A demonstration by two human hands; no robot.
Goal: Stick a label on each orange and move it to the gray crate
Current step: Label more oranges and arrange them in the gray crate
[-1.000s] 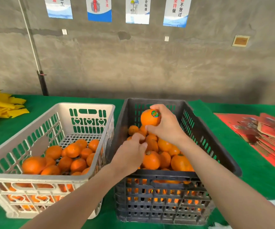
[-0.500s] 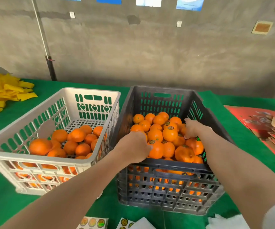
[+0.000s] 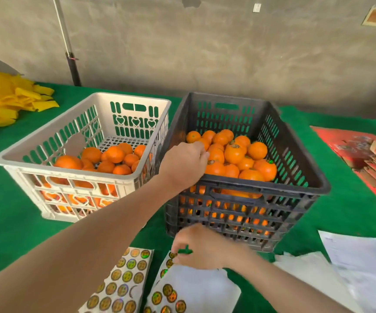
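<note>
I note label pickup: right grip (image 3: 201,247) pinches a label (image 3: 172,255) on the sheet (image 3: 196,288), left grip (image 3: 185,163), state unclear, on oranges (image 3: 234,153); next, peel cleanly.

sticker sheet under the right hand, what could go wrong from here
1. The right hand picks at the sticker sheet alone. Nothing pins the loose sheet, so it may lift up too.
2. The left hand reaches among oranges in the gray crate, several already labelled. One might get labelled twice while those in the white crate wait.
</note>
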